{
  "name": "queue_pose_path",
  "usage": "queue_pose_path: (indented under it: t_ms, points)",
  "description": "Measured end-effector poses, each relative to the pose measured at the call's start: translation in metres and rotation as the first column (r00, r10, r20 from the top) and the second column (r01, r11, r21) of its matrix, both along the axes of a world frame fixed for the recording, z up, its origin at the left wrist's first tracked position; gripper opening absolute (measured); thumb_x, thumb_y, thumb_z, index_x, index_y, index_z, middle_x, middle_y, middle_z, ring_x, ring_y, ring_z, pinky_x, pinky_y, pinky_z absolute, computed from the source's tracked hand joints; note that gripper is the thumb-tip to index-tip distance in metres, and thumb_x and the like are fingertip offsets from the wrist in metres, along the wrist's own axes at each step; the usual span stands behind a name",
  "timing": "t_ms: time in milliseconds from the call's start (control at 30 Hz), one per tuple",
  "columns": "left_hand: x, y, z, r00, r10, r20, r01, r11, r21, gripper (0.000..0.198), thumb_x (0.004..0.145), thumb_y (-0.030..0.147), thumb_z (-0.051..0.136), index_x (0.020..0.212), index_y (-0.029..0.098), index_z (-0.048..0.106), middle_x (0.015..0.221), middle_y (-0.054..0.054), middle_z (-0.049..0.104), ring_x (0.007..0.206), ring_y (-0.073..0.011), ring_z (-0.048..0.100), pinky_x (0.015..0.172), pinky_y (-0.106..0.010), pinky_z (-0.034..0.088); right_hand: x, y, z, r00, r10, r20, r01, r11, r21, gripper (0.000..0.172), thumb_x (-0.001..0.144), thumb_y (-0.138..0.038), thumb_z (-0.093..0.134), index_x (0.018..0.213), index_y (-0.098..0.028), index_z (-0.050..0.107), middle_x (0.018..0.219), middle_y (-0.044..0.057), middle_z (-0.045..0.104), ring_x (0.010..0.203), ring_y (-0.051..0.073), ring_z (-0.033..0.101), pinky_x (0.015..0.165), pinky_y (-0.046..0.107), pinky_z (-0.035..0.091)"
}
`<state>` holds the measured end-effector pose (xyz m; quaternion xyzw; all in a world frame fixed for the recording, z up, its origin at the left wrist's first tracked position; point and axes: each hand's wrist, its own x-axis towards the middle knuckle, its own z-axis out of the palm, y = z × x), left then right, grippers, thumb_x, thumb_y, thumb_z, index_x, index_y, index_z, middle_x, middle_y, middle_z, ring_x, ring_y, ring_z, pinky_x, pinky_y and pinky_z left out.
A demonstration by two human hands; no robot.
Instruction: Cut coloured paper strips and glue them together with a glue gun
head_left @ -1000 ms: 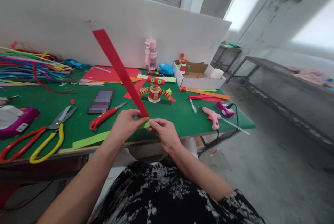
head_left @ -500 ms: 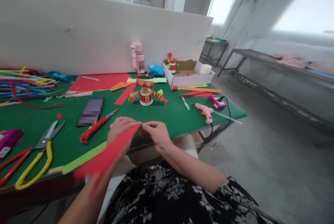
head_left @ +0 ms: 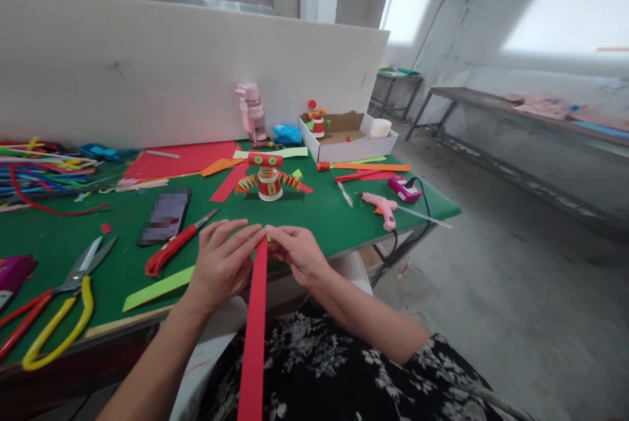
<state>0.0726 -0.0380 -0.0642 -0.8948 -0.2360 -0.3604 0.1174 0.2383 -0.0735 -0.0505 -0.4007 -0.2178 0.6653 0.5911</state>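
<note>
Both hands meet at the table's front edge around the top end of a long red paper strip [head_left: 254, 336]. My left hand [head_left: 223, 264] pinches that end from the left, and my right hand [head_left: 299, 254] grips it from the right. The strip hangs down over my lap. A green paper strip [head_left: 160, 289] runs from beneath my left hand across the table edge; a bit of green also shows between my fingertips. Just beyond my hands stands a paper figure [head_left: 269, 182] with a red cup body, round green eyes and pleated arms.
Left on the green table lie scissors [head_left: 78, 283], a red-handled knife [head_left: 177, 244] and a phone [head_left: 166, 215]. A pink glue gun [head_left: 382, 207] with its cord lies at right. Behind stand a pink bottle [head_left: 253, 113] and a white box [head_left: 351, 149] holding another figure.
The red strip has swung from lying across my left forearm to hanging straight down between my arms. My left hand's fingers have opened out more, still at the strip's end.
</note>
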Motion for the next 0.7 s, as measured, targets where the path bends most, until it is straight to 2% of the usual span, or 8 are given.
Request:
queue_pose_path:
  t_ms: [167, 233, 267, 333, 400, 433, 567, 700]
  points:
    - [0.004, 0.003, 0.005, 0.998, 0.069, -0.010, -0.068, 0.995, 0.066, 0.045, 0.087, 0.006, 0.046, 0.126, 0.022, 0.061, 0.122, -0.007, 0.072, 0.117, -0.0268, 0.057, 0.102, -0.047, 0.036, 0.007, 0.010, 0.003, 0.996, 0.005, 0.086, -0.011, 0.997, 0.072, 0.036, 0.043, -0.035, 0.092, 0.069, -0.016, 0.074, 0.065, -0.001, 0.071, 0.059, 0.010, 0.062, 0.067, 0.026, 0.053]
    - [0.003, 0.002, 0.012, 0.991, 0.112, 0.077, -0.113, 0.994, -0.001, 0.045, 0.088, 0.007, 0.043, 0.126, 0.024, 0.062, 0.123, -0.006, 0.071, 0.117, -0.0257, 0.057, 0.103, -0.045, 0.036, 0.012, 0.020, 0.004, 0.992, -0.044, 0.117, 0.034, 0.996, 0.087, 0.033, 0.047, -0.033, 0.091, 0.070, -0.016, 0.074, 0.066, -0.001, 0.072, 0.060, 0.011, 0.062, 0.068, 0.026, 0.053]
    - [0.003, 0.001, 0.016, 0.969, 0.161, 0.189, -0.142, 0.984, -0.106, 0.041, 0.089, 0.010, 0.045, 0.123, 0.024, 0.064, 0.121, -0.007, 0.071, 0.115, -0.0253, 0.058, 0.103, -0.044, 0.037, 0.014, 0.025, 0.005, 0.989, -0.077, 0.123, 0.066, 0.993, 0.095, 0.031, 0.048, -0.032, 0.090, 0.070, -0.016, 0.075, 0.066, -0.001, 0.072, 0.060, 0.011, 0.062, 0.068, 0.027, 0.053]
    - [0.002, -0.003, 0.025, 0.846, 0.325, 0.422, -0.129, 0.894, -0.430, 0.027, 0.089, 0.023, 0.052, 0.110, 0.023, 0.070, 0.110, -0.008, 0.072, 0.108, -0.0254, 0.059, 0.101, -0.042, 0.039, 0.017, 0.035, 0.009, 0.981, -0.145, 0.129, 0.128, 0.984, 0.128, 0.028, 0.051, -0.030, 0.088, 0.071, -0.017, 0.075, 0.067, -0.001, 0.072, 0.061, 0.011, 0.062, 0.068, 0.027, 0.053]
    - [0.006, -0.005, 0.033, 0.735, 0.467, 0.492, 0.004, 0.722, -0.691, 0.024, 0.086, 0.039, 0.059, 0.093, 0.021, 0.074, 0.092, -0.007, 0.072, 0.095, -0.0257, 0.061, 0.094, -0.041, 0.043, 0.017, 0.042, 0.014, 0.970, -0.206, 0.130, 0.181, 0.966, 0.183, 0.025, 0.053, -0.029, 0.086, 0.073, -0.018, 0.076, 0.070, -0.001, 0.074, 0.064, 0.012, 0.064, 0.071, 0.028, 0.054]
    - [0.009, -0.005, 0.036, 0.728, 0.487, 0.483, 0.076, 0.643, -0.762, 0.029, 0.084, 0.046, 0.061, 0.087, 0.021, 0.075, 0.085, -0.007, 0.072, 0.089, -0.0254, 0.063, 0.089, -0.041, 0.045, 0.015, 0.044, 0.016, 0.963, -0.237, 0.127, 0.206, 0.954, 0.217, 0.024, 0.055, -0.029, 0.085, 0.074, -0.019, 0.077, 0.072, -0.001, 0.074, 0.067, 0.013, 0.065, 0.074, 0.028, 0.054]
    - [0.031, 0.002, 0.042, 0.748, 0.422, 0.513, 0.330, 0.434, -0.838, 0.048, 0.074, 0.062, 0.066, 0.092, 0.019, 0.076, 0.087, -0.007, 0.076, 0.081, -0.0241, 0.068, 0.073, -0.034, 0.052, 0.002, 0.044, 0.020, 0.949, -0.300, 0.101, 0.256, 0.915, 0.311, 0.022, 0.058, -0.029, 0.083, 0.077, -0.020, 0.078, 0.080, 0.001, 0.077, 0.077, 0.017, 0.069, 0.082, 0.032, 0.055]
    - [0.048, 0.015, 0.047, 0.632, 0.456, 0.626, 0.508, 0.366, -0.780, 0.060, 0.065, 0.061, 0.076, 0.104, 0.016, 0.073, 0.098, -0.011, 0.077, 0.091, -0.0253, 0.069, 0.075, -0.032, 0.054, -0.006, 0.046, 0.018, 0.939, -0.330, 0.099, 0.281, 0.899, 0.335, 0.021, 0.059, -0.030, 0.082, 0.078, -0.020, 0.079, 0.082, 0.002, 0.078, 0.079, 0.019, 0.069, 0.081, 0.034, 0.056]
